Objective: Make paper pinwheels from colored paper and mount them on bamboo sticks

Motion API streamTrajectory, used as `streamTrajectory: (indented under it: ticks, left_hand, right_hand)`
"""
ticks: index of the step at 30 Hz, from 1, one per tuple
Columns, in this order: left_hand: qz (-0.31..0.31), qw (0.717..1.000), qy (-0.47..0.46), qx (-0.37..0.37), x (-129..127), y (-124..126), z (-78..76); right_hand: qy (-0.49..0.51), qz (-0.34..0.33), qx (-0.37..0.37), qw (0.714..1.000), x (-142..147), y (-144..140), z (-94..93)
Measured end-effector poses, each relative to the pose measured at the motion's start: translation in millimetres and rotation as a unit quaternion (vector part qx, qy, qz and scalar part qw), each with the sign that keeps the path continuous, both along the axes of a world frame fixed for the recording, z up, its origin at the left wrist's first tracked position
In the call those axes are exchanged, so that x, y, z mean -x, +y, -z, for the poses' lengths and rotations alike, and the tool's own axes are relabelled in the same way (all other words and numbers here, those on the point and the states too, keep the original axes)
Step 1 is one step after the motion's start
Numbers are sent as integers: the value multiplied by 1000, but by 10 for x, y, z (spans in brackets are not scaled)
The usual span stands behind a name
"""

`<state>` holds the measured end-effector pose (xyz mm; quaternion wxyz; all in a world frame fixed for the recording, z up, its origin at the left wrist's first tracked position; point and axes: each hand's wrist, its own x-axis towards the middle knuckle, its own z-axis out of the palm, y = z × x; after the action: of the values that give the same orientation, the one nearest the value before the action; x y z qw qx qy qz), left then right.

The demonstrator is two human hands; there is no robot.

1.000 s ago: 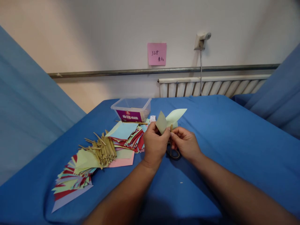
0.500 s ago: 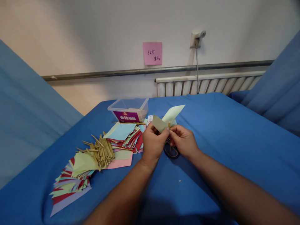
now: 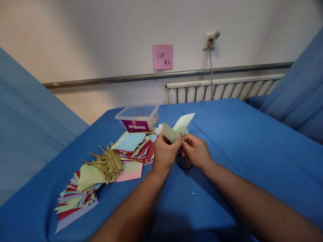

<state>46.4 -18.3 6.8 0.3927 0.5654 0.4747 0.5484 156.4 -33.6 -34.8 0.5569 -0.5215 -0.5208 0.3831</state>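
A pale green sheet of paper (image 3: 183, 123) with raised, curled flaps is held in front of me between both hands. My left hand (image 3: 165, 153) is closed on its left side, thumb toward the middle. My right hand (image 3: 198, 151) is closed too, its fingertips pinching at the middle of the paper against the left thumb. The tip of a thin tan stick (image 3: 180, 134) pokes up there; its lower part is hidden by fingers. Black-handled scissors (image 3: 186, 168) lie on the blue cloth under my hands, blades covered from view.
To the left lie a pile of short tan sticks (image 3: 112, 164), a stack of coloured paper squares (image 3: 130, 142) and a fanned pile of cut paper (image 3: 78, 195). Behind them stands a clear plastic box (image 3: 151, 117) with a purple label. Blue curtains (image 3: 32, 111) hang at both sides.
The view has shifted slightly. Both hands keep their hold on the paper, whose upper flap leans a little differently.
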Motion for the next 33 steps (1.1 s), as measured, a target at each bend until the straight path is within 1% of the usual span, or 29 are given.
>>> streamTrajectory:
  ticks: [10,15,19,23,25,27,29,30,31,32,33]
  left_hand:
    - [-24,998,56,-15,27,18,60]
    - [-25,998,57,-14,34,14,55]
    - [-12,1000,14,5,33,45,65]
    - [10,996,-80,45,46,118,105]
    - [26,989,-127,67,61,154,113]
    - [35,981,-167,95,78,176,99]
    - [55,970,-200,129,94,181,66]
    - [74,963,-213,148,101,177,47]
    - [94,956,-222,166,105,172,29]
    - [116,950,-227,182,108,165,16]
    - [137,944,-228,197,108,158,8]
  right_hand:
    - [2,-1,-7,1000,12,4,31]
    - [9,-10,-1,1000,7,13,18]
    - [10,-32,5,999,-6,8,10]
    - [-24,-60,-20,998,-20,-31,-6]
    - [-41,-32,-35,998,-53,-41,-29]
    - [-39,45,-49,997,-119,-27,-65]
    - [-13,124,-59,990,-213,9,-109]
    - [7,142,-58,988,-261,31,-130]
    - [31,141,-55,988,-306,51,-150]
    - [61,122,-45,990,-342,67,-167]
    - [96,84,-28,991,-368,76,-181]
